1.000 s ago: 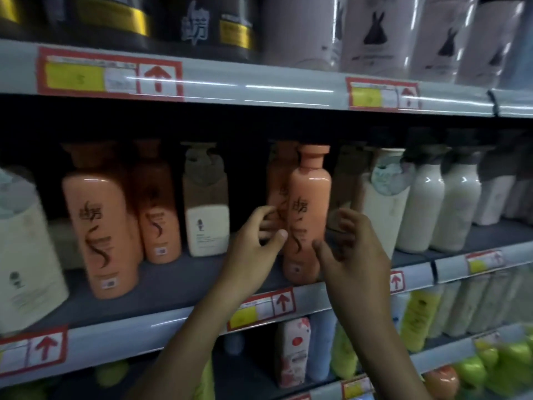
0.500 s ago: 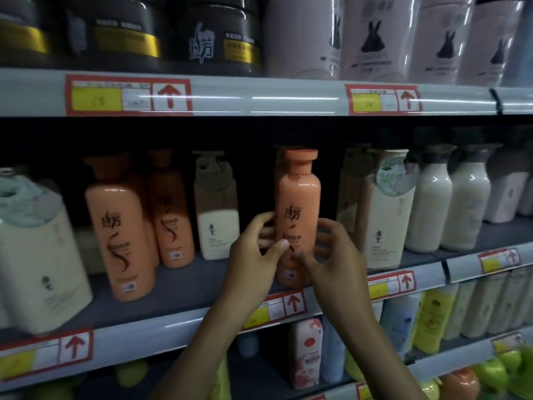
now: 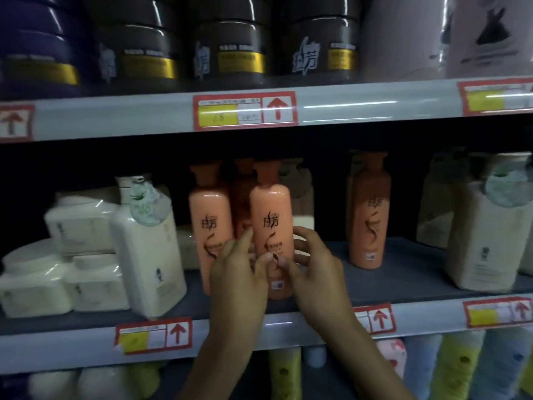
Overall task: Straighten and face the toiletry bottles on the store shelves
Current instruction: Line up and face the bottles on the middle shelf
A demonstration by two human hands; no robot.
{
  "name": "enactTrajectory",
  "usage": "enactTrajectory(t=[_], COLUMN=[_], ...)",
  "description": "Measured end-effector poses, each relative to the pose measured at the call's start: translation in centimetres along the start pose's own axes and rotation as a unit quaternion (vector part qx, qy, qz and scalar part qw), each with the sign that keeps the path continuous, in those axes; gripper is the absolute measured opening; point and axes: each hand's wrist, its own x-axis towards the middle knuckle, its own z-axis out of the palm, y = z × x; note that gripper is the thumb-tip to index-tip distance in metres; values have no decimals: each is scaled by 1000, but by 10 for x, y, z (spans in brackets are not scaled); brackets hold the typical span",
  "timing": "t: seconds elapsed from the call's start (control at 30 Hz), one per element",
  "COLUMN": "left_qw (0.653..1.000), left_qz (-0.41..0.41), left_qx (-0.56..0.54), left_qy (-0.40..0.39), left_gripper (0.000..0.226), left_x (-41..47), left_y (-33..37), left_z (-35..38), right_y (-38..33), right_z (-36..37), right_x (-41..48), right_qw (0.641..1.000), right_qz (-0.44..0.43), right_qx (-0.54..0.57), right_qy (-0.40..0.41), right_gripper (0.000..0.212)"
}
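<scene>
Both hands close on one orange bottle point(image 3: 271, 215) near the front lip of the middle shelf point(image 3: 418, 293), just below the centre of the view. The left hand point(image 3: 239, 272) curls its fingers round the bottle's left flank, with the thumb laid on the front. The right hand point(image 3: 314, 267) mirrors it from the three o'clock side, fingers reaching round that flank and thumb close to the other thumb. Such a low grip from both sides probably serves to twist and slide the tall, narrow body without tipping it.

The bottle stands upright, with its dark calligraphy logo and swirl turned squarely outward. It has a small white sticker near the base and a cap of the same orange.

At its nine o'clock, touching or nearly so, stands a twin bottle point(image 3: 209, 215), also facing out. A third bottle point(image 3: 242, 192) is tucked behind the gap between them. Another twin point(image 3: 369, 215) stands apart at three o'clock, set further back, so the row looks uneven. A white pump bottle point(image 3: 147, 255) sits further out at nine o'clock.
</scene>
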Motion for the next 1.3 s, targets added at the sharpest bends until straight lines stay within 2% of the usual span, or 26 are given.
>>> enactTrajectory(t=[0.17,0.3,0.4,0.47,0.7,0.77,0.83,0.87,0.93,1.03,1.1,1.2,1.3], left_qw=[992,979,971,974,981,976,978,986,998,988,983,971,965], left_qz=[48,38,17,20,-1,34,84,87,43,16,18,-19,-41], left_qx=[95,152,219,216,179,180,133,83,-38,-122,-123,-142,-181], left_qy=[61,130,90,73,77,119,139,117,20,-92,-133,-190,-185], left_gripper=[50,61,82,88,82,70,49,42,41,45,50,52,49], left_x=[-1,-4,-7,-8,-8,-13,-18,-17,-10,5,15,28,33], left_y=[-6,-18,-26,-31,-28,-19,-6,1,20,45,55,60,58], left_z=[-7,-22,-24,-23,-22,-19,-7,4,31,81,112,146,158], right_y=[-3,-2,2,4,-3,-4,-5,-2,8,24,33,45,55], right_z=[22,34,39,42,40,24,-6,-25,-64,-110,-129,-143,-144], right_x=[6,12,16,19,15,6,-1,-2,5,19,28,44,57], right_qw=[1000,1000,999,999,998,998,995,991,978,961,960,968,982], right_qz=[3,0,-3,-3,-10,-10,-17,-33,-53,-27,-5,15,28], right_qx=[-3,-16,-35,-46,-55,-60,-96,-118,-151,-200,-222,-216,-179], right_qy=[-12,-17,-12,-11,-20,-23,19,58,137,187,173,124,57], right_gripper=[43,43,45,46,47,47,45,44,42,41,46,58,66])
